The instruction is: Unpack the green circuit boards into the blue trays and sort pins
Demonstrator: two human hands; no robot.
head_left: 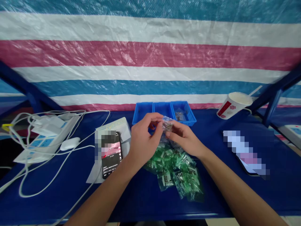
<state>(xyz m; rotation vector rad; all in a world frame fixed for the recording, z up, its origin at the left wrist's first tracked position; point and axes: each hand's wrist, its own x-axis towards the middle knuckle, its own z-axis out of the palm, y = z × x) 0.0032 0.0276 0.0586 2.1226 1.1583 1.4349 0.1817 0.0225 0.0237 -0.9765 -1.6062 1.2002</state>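
Between both hands is a small clear plastic bag point(167, 124) with small metal-looking pieces inside. My left hand point(146, 133) pinches its left side, and my right hand point(185, 138) grips the right side with thumb and fingers. Below them, a pile of small green-tinted plastic packets point(166, 160) lies on the blue table point(141, 201); dark and light pieces show through some. Just beyond the hands stand three joined blue bins point(162, 108). In the right bin rests a clear packet point(180, 115); my hands partly hide the bins' front.
At left, a white power strip point(47, 135) lies among tangled cables, with a white earbud case point(70, 143) nearby. A lit phone point(113, 157) rests on papers. At right are a tilted paper cup point(232, 106) with a straw and another phone point(244, 153). A striped sheet point(150, 56) hangs behind.
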